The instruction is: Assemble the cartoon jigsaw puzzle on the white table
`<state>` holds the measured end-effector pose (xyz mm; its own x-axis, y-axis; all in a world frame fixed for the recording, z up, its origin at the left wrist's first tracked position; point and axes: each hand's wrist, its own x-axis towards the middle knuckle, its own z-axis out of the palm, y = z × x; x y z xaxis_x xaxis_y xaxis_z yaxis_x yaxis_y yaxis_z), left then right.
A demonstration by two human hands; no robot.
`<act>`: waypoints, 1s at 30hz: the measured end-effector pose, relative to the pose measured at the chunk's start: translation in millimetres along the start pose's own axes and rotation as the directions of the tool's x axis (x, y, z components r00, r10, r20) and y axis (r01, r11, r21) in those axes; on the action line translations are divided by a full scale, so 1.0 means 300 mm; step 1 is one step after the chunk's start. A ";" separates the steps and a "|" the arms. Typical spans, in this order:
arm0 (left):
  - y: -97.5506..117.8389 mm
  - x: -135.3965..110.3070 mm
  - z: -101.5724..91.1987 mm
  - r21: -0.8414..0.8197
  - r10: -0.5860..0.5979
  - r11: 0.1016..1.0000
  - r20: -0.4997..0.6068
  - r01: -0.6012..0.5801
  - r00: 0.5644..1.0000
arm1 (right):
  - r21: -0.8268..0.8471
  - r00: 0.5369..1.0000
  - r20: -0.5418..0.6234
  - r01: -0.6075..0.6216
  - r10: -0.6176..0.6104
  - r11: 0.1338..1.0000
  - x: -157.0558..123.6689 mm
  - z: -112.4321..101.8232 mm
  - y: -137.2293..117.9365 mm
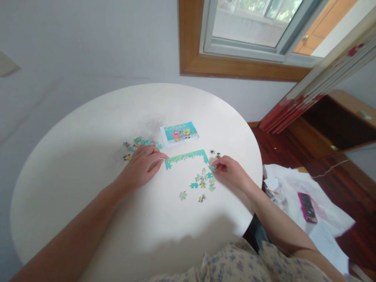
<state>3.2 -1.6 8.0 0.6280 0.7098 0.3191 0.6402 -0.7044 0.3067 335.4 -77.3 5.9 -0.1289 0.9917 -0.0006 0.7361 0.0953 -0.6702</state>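
Observation:
My right hand [230, 170] pinches a teal puzzle piece [212, 167] at the lower right end of the joined puzzle border [188, 156]. That border has a top row with short sides turned down at both ends. My left hand [143, 164] lies on the table with thumb and index finger apart, the fingertips touching or very near the border's left end. Beside and partly behind it is a heap of loose puzzle pieces [147, 141]. Between my hands, nearer to me, lie more loose pieces [202, 180], some with their pale backs up.
A picture card [180, 133] with cartoon figures lies behind the border on the round white table [73, 168]. Two small dark pieces [212, 152] sit near my right hand. To the right, lower down, a pink-edged phone [307, 207] rests on white plastic. A wall and window stand behind.

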 end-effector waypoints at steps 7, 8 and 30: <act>-0.009 -0.004 0.005 0.026 0.005 1.000 -0.002 -0.005 1.000 | 0.098 0.998 -0.040 -0.040 0.044 0.994 0.008 -0.007 -0.012; -0.009 -0.004 0.005 0.027 0.002 1.000 0.003 -0.002 1.000 | 0.117 0.997 -0.052 -0.058 0.065 0.991 0.009 -0.006 -0.013; -0.004 -0.001 0.003 0.021 -0.016 1.000 0.018 0.016 1.000 | 0.110 0.983 -0.155 -0.078 0.095 0.991 0.015 0.009 -0.010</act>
<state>2.5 -1.0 6.8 0.6255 0.7213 0.2975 0.6591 -0.6925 0.2933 330.9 -73.3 6.0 0.0459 0.9977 0.0507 0.6660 0.0072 -0.7459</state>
